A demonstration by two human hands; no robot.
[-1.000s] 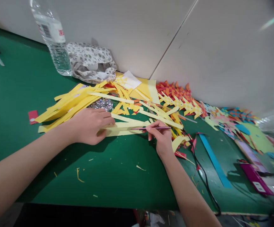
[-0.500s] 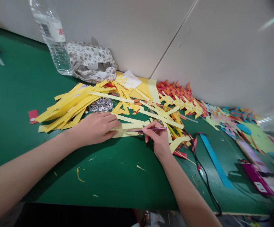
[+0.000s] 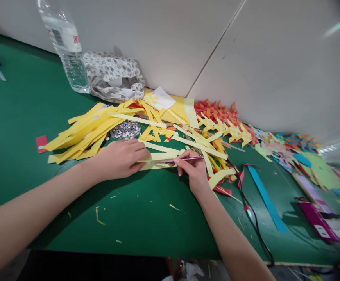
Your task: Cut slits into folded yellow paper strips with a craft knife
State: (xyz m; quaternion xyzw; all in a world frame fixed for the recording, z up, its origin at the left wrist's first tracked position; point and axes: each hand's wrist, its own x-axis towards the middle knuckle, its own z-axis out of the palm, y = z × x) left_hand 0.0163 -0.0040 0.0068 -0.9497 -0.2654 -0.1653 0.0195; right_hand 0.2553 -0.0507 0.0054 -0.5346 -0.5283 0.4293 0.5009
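Note:
My left hand (image 3: 124,158) rests on the green table with its fingers curled together over the left end of some pale yellow paper strips (image 3: 158,166), pinning them down. In my right hand (image 3: 193,171) is a slim, purple, pen-like tool (image 3: 193,158), pinched between thumb and fingers. Its thin tip points left and lies along the paper, close to my left fingertips. I cannot make out whether it is a craft knife or tweezers. More loose pale yellow strips (image 3: 201,145) lie just beyond my right hand.
Behind my left hand are a bundle of yellow strips (image 3: 90,130) and a container of sequins (image 3: 125,130). A water bottle (image 3: 70,54) and a patterned pouch (image 3: 114,74) stand by the wall. Woven paper fish (image 3: 222,117), a black cord (image 3: 256,222) and a blue strip (image 3: 266,199) lie rightward.
My right hand has shifted slightly left with the purple tool, so its tip sits closer to my left hand. My left hand stays in place on the paper.

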